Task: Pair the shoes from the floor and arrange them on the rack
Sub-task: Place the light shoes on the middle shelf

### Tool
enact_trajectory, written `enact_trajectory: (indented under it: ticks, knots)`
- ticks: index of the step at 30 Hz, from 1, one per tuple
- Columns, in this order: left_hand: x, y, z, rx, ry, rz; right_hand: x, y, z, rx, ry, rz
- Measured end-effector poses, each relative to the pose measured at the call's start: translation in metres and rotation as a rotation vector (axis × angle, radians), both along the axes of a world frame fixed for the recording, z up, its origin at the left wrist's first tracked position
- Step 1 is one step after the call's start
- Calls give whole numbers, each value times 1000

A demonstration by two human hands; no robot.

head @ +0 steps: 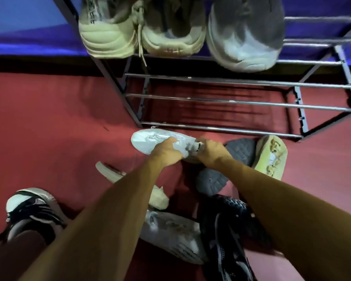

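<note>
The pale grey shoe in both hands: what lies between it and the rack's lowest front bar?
In the head view, only bare red floor separates the pale grey shoe from the lowest front bar.

rack bars (pixel 237 102): bare metal, smooth, a dull shine is seen
rack frame (pixel 130 106): dark, matt, painted metal or plastic, not told apart
floor (pixel 49 118): red cloth-like covering, matt, lightly creased
pale shoe (pixel 150 139): smooth light fabric, printed lettering along its side
grey soles (pixel 212 182): rubber, matt, ridged tread
yellowish sole (pixel 272 157): rubber, worn and rough
black shoe (pixel 231 230): knitted mesh, matt
</note>
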State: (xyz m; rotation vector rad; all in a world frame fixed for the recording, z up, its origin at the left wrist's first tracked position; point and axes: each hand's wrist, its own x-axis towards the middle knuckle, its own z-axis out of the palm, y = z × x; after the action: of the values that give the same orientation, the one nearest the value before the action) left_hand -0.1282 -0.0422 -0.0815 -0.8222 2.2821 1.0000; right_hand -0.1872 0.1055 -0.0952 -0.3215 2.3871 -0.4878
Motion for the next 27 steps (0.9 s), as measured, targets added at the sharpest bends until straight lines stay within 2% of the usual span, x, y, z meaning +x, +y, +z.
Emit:
enact_trajectory:
  ticks: [4,10,15,24,27]
  knots:
    - [-6,1,-16,-53,-8,29,-2,-1,-9,-25,10,-106]
    - [-3,1,-20,-104,9,27,4,-3,-9,7,36,-92]
    - [3,6,-11,-188,48,35,9,5,11,-58,-2,-96]
    - [27,12,58,-209,123,15,28,17,90,-25,84,81]
    - [33,16,91,-195,150,-12,37,28,128,-74,177,110]
